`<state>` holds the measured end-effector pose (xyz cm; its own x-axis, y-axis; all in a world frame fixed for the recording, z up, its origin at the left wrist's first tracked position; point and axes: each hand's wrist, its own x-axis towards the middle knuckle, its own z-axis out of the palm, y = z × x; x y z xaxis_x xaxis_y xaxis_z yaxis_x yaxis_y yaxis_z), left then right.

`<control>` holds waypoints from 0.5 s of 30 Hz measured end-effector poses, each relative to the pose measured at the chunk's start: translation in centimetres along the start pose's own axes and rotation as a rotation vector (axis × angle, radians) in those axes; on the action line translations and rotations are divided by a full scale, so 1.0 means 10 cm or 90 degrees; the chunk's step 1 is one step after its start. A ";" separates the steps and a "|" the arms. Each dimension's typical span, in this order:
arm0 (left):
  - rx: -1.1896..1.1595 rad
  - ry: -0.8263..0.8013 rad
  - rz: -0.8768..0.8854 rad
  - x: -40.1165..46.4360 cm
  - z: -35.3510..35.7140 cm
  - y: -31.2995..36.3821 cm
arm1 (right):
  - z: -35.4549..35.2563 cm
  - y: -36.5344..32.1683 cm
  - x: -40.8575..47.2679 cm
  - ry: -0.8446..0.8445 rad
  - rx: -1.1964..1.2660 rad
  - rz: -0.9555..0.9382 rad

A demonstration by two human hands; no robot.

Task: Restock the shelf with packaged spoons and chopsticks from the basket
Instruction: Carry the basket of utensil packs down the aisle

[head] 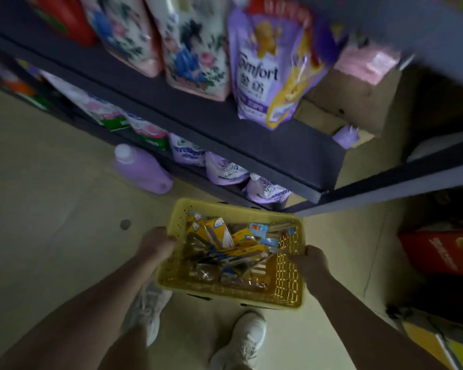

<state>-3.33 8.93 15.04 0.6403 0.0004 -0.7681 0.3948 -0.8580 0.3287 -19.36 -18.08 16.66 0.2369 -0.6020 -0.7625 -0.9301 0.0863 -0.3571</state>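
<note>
Two dark shelf boards [187, 108] stocked with refill pouches [267, 68] stand ahead, while below them the yellow basket [289, 297] of packaged spoons and chopsticks [225, 244] is gripped at its side rims by the left hand [155, 243] and right hand [312, 263].

One basket [289, 303], two hands, perhaps eight pouches

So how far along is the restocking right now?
Nothing looks shelved yet. The yellow basket is full of packaged utensils, carried by left hand and right hand. The shelf in view holds only softener pouches, so all the restocking is left.
</note>
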 end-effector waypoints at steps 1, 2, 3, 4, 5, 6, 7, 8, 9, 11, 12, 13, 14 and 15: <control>-0.016 0.014 -0.028 -0.26 -0.21 -0.04 | -0.08 -0.14 -0.23 -0.013 -0.042 -0.027; -0.040 0.032 -0.045 -0.53 -0.41 -0.08 | -0.15 -0.28 -0.47 -0.030 -0.075 -0.061; -0.077 0.048 -0.061 -0.81 -0.62 -0.12 | -0.21 -0.44 -0.72 -0.047 -0.109 -0.095; -0.123 0.062 -0.074 -1.08 -0.83 -0.18 | -0.27 -0.60 -0.98 -0.063 -0.141 -0.131; -0.176 0.071 -0.079 -1.35 -1.05 -0.25 | -0.31 -0.78 -1.22 -0.077 -0.174 -0.162; -0.229 0.079 -0.071 -1.60 -1.27 -0.31 | -0.34 -0.96 -1.48 -0.092 -0.196 -0.203; -0.273 0.091 -0.061 -1.81 -1.48 -0.39 | -0.35 -1.15 -1.70 -0.111 -0.213 -0.235; -0.307 0.107 -0.053 -1.99 -1.69 -0.47 | -0.34 -1.36 -1.92 -0.132 -0.222 -0.267; -0.328 0.118 -0.053 -2.15 -1.89 -0.55 | -0.31 -1.58 -2.16 -0.149 -0.238 -0.299; -0.358 0.133 -0.055 -2.45 -2.32 -0.69 | -0.16 -1.99 -2.57 -0.173 -0.272 -0.364; -0.382 0.153 -0.053 -2.57 -2.53 -0.77 | -0.06 -2.20 -2.81 -0.179 -0.275 -0.399; -0.413 0.179 -0.056 -2.67 -2.74 -0.87 | 0.05 -2.40 -3.06 -0.185 -0.267 -0.427; -0.450 0.209 -0.057 -2.75 -2.93 -0.98 | 0.18 -2.59 -3.33 -0.200 -0.244 -0.453; -0.478 0.234 -0.061 -2.80 -3.12 -1.12 | 0.34 -2.76 -3.57 -0.214 -0.227 -0.463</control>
<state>-5.11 34.56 50.08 0.7043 0.3347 -0.6261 0.7085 -0.2760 0.6495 -1.15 3.73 51.91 0.8232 -0.1408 -0.5500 -0.5353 -0.5152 -0.6693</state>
